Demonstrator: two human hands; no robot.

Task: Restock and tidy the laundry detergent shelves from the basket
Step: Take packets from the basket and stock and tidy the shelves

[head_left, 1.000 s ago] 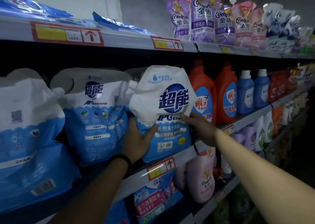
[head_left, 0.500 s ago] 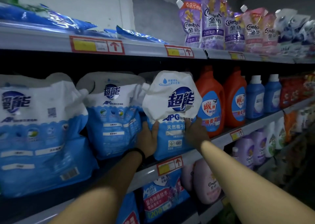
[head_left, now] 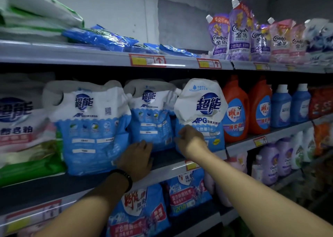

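Note:
Three white-and-blue detergent pouches stand in a row on the middle shelf (head_left: 167, 170). The right pouch (head_left: 203, 99) stands upright beside an orange bottle (head_left: 236, 110), its front label facing me. My right hand (head_left: 191, 139) is curled at this pouch's lower left edge and grips it. My left hand (head_left: 137, 157), with a black wristband, lies flat at the shelf front. Its fingers touch the bottom of the middle pouch (head_left: 151, 114). The left pouch (head_left: 90, 128) stands apart from both hands. No basket is in view.
Orange and blue bottles (head_left: 281, 108) fill the middle shelf to the right. A pink-and-green bag (head_left: 21, 137) stands at far left. Purple and pink softener pouches (head_left: 239, 33) and flat blue packs (head_left: 100, 36) lie on the top shelf. Blue bags (head_left: 187, 191) sit below.
My left hand let go of the right pouch and moved left and down to the middle pouch's base. My right hand shifted from the pouch's right side to its lower left edge.

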